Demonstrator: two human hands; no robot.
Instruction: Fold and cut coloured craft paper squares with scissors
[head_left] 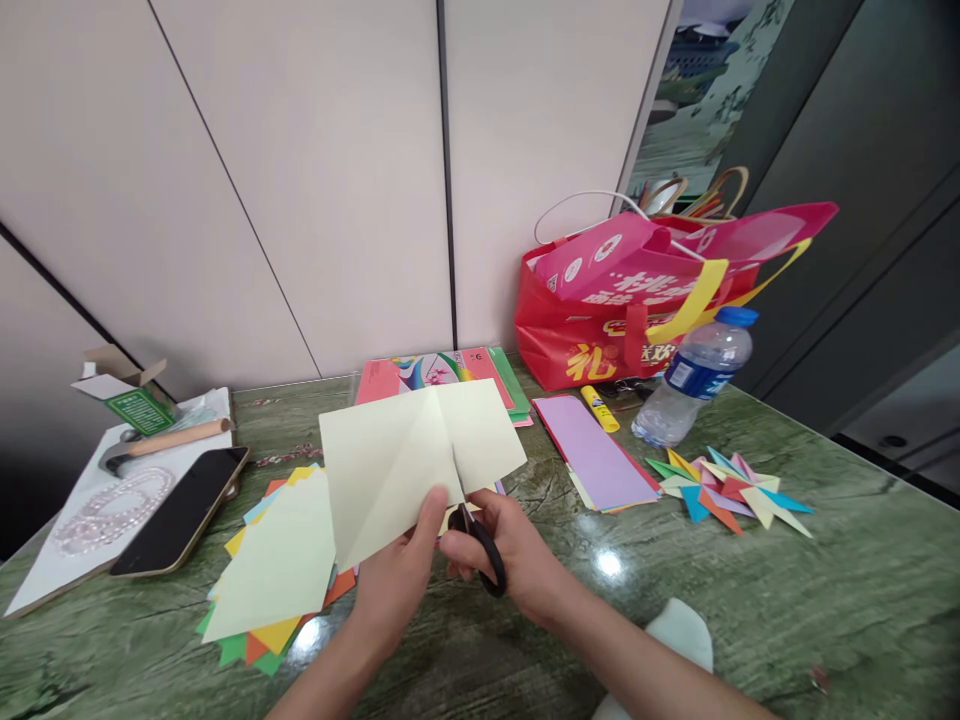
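Note:
A creased sheet of pale yellow paper (382, 450) is pinched in my left hand (401, 570), thumb on top near its lower edge. My right hand (510, 550) grips black-handled scissors (491, 560), whose blades sit at a slit running up into the sheet. The strip right of the slit is still joined to the rest at the top. Below and left of the sheet lies a fanned stack of coloured paper (277, 570), a pale sheet uppermost. Part of the scissor blades is hidden by the paper and fingers.
At left are a phone (184, 510), a bead string (116, 510), a wooden-handled tool (169, 440) and a small box (135, 400). At right are purple paper strips (600, 455), a glue stick (600, 408), a water bottle (690, 380), a red bag (570, 340) and a folded paper star (731, 490).

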